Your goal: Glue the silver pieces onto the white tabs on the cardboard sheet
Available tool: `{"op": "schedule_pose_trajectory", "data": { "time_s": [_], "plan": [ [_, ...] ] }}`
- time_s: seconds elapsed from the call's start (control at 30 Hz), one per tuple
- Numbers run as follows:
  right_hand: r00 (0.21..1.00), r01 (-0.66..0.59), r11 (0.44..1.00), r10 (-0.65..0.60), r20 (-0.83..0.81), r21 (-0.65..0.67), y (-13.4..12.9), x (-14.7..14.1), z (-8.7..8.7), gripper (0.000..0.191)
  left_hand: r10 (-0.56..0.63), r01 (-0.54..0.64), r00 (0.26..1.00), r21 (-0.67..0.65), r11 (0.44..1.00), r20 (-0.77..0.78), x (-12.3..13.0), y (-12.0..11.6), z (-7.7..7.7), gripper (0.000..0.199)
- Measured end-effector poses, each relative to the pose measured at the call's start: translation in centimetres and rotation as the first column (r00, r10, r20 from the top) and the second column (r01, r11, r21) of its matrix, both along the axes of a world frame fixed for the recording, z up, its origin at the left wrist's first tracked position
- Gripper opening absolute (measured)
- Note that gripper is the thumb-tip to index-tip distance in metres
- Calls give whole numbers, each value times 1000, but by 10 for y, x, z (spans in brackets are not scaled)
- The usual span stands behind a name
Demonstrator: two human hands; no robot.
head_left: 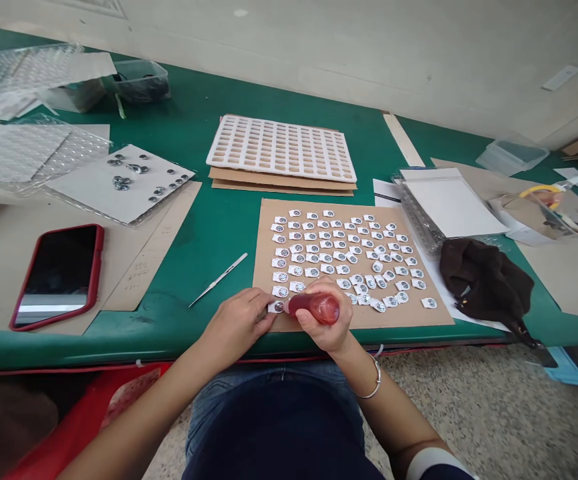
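Note:
My right hand (329, 320) is wrapped round a small red bottle (313, 307), which lies nearly level with its tip pointing left. That tip meets a small white piece with a dark round centre (276, 307) at the front left corner of a brown cardboard sheet (359, 319). My left hand (241, 323) has its fingertips at the left edge of this piece, pressed together on it. Rows of similar white pieces with round printed centres (325, 258) cover the cardboard. Tweezers (219, 280) lie on the green table left of the cardboard.
Behind the cardboard lies a white grid tray (281, 148). A red-cased phone (59, 275) and a white card with metal parts (119, 193) are at the left. On the right are a dark cloth pouch (486, 280) and yellow-handled scissors (541, 191).

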State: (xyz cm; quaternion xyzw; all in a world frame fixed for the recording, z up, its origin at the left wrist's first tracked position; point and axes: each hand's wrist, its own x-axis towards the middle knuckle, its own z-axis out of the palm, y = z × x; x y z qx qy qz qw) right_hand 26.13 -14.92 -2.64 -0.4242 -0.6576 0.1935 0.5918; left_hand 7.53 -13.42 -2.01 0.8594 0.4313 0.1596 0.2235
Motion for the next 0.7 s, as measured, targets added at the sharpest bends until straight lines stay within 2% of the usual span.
{"op": "schedule_pose_trajectory", "data": {
  "time_s": [0.23,0.7],
  "plan": [
    [999,35,999,-36,-11,-18,0,0,-1,25,-8,7,1000,29,1000,15,0,0,-3,16],
    [995,96,995,-96,-14,-27,-1,2,-3,26,-3,3,999,-1,1000,50,-1,0,-4,16]
  ]
}}
